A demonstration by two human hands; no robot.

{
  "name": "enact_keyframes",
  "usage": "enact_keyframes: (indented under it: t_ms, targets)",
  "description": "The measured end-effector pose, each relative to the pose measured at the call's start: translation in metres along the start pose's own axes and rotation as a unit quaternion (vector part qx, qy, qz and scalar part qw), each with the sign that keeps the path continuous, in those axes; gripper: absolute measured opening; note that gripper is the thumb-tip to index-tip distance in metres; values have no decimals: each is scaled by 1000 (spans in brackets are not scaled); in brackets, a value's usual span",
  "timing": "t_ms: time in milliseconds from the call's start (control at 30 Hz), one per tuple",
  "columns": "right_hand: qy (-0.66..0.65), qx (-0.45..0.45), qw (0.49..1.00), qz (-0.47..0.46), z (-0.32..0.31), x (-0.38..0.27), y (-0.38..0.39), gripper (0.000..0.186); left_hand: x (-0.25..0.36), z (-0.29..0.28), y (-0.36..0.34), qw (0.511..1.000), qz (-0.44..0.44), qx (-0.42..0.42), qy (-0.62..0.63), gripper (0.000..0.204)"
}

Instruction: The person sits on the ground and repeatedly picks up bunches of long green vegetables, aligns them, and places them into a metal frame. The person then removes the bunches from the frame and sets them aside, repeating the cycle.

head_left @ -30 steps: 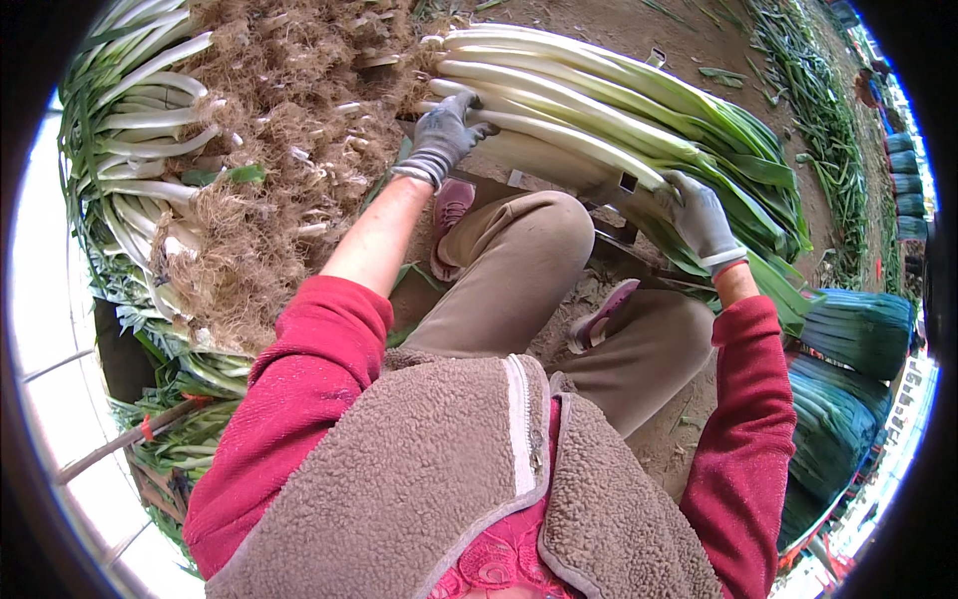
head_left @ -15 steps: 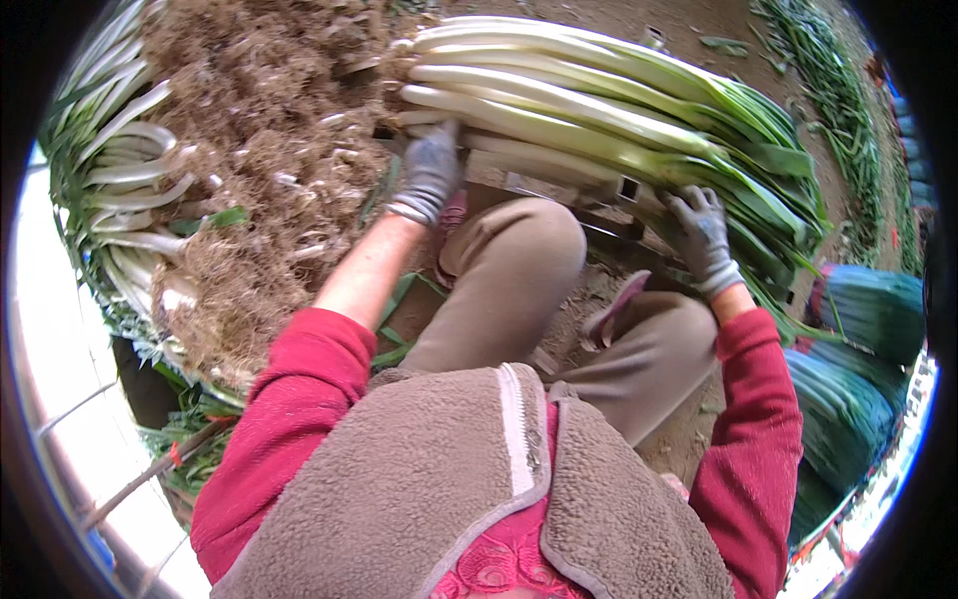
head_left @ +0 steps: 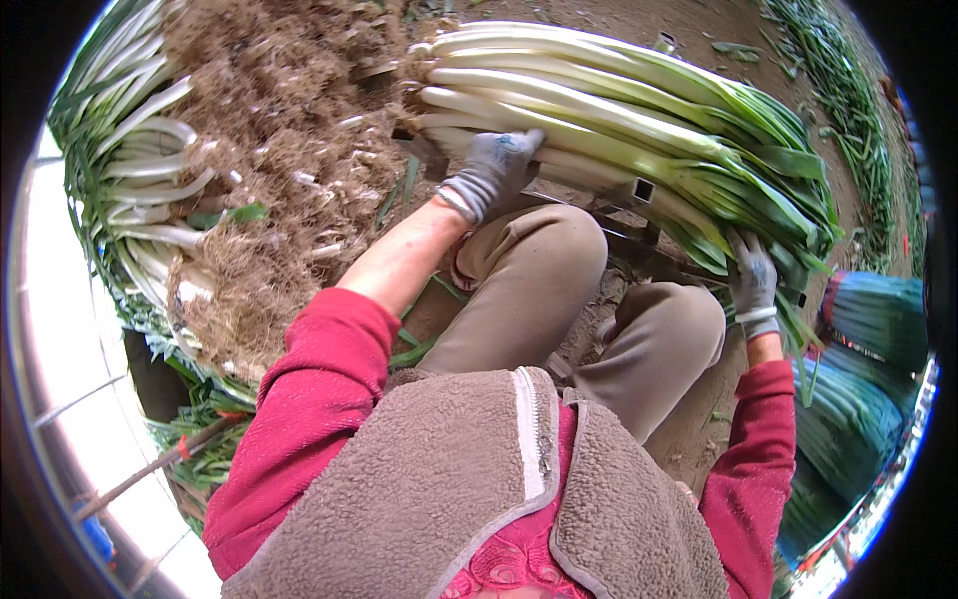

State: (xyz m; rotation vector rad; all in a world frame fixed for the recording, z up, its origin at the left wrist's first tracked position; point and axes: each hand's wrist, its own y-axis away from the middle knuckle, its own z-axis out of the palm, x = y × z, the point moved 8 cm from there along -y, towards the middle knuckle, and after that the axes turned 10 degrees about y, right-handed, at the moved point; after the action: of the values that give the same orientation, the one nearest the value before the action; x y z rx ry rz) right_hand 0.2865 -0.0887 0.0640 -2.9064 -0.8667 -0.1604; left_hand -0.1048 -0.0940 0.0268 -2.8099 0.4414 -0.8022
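A thick bundle of long green onions [head_left: 589,115] lies across a metal frame [head_left: 639,192], white root ends to the left and green leaves to the right. My left hand [head_left: 499,165], in a grey glove, is at the near edge of the white stalks, its fingers bent against them. My right hand [head_left: 753,275], also gloved in grey, closes on the leafy end at the near right side. Leaves cover part of its fingertips. The stalks under the bundle are hidden.
A heap of brown trimmed roots [head_left: 289,140] spreads to the left. Beyond it more green onions [head_left: 150,175] are stacked. Blue-wrapped bundles [head_left: 848,419] stand at the right, and loose green leaves [head_left: 848,110] form a strip at the far right. My knees [head_left: 569,240] are just below the frame.
My left hand has moved right along the stalks, away from the root ends. My right hand has shifted right and nearer, along the leaves. The bundle keeps nearly the same position.
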Motion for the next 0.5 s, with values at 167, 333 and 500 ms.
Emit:
enact_keyframes:
  t_ms: [167, 333, 500]
  targets:
    - [9, -24, 1000, 17, 4, -1, -12, 45, -21, 12, -3, 998, -26, -43, -34, 34]
    - [-13, 44, 997, 57, -2, -16, -15, 41, -14, 10, -7, 988, -129, -69, -43, 34]
    - [8, 50, 999, 9, -1, -15, -3, 43, 82, 27, -42, 992, -11, -68, 111, 22]
